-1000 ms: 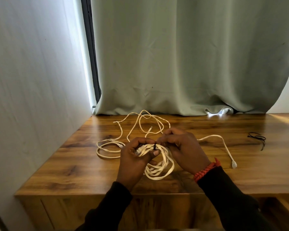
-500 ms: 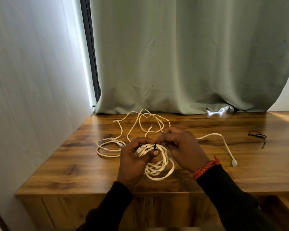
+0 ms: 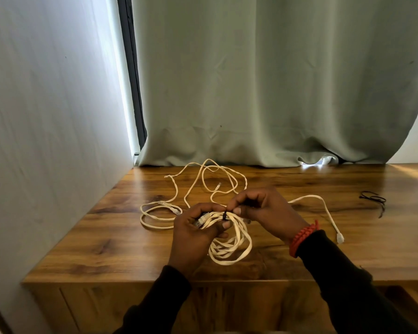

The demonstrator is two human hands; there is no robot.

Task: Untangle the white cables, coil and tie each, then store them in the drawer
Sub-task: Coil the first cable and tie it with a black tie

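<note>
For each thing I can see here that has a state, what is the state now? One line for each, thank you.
coiled cable: looped, held above the table, black tie around it
loose cables: uncoiled, spread on the table
spare black ties: lying unused, far right
left hand: gripping the coil
right hand: pinching the tie
curtain: drawn closed

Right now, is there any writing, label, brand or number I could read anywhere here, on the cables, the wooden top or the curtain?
None can be read.
White coiled cable in the hands: no print visible; its plugs are too small to show markings.
Loose white cables on the brown wooden tabletop: no lettering visible.
Red braided wristband: plain.
Grey-green curtain and black ties: no text.
</note>
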